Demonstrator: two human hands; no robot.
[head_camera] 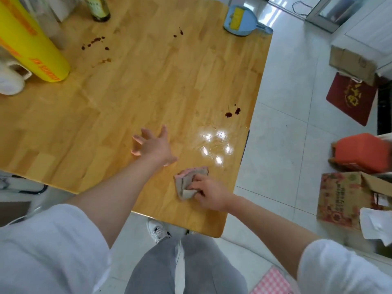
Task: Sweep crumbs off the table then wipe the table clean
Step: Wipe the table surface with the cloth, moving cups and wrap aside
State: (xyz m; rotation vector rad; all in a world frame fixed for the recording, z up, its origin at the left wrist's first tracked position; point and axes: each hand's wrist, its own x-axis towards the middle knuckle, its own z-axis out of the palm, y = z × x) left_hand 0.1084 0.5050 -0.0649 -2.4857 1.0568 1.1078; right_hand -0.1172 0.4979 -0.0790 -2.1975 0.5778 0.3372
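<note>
My right hand (pixel 209 193) grips a crumpled grey and pink cloth (pixel 186 181) pressed on the wooden table (pixel 131 98) near its front right corner. My left hand (pixel 152 145) rests flat on the table with fingers spread, a little to the left and beyond the cloth, holding nothing. A wet, shiny patch (pixel 216 147) lies just beyond the cloth. Dark brown stains sit near the right edge (pixel 232 112), at the far middle (pixel 178 33) and at the far left (pixel 95 42).
A blue dustpan with a yellow brush (pixel 239 21) sits at the far right corner. A yellow cylinder (pixel 31 43), a white mug (pixel 10 79) and a dark bottle (pixel 99 9) stand at the far left. Cardboard boxes (pixel 343 196) and an orange stool (pixel 360 151) stand on the floor at right.
</note>
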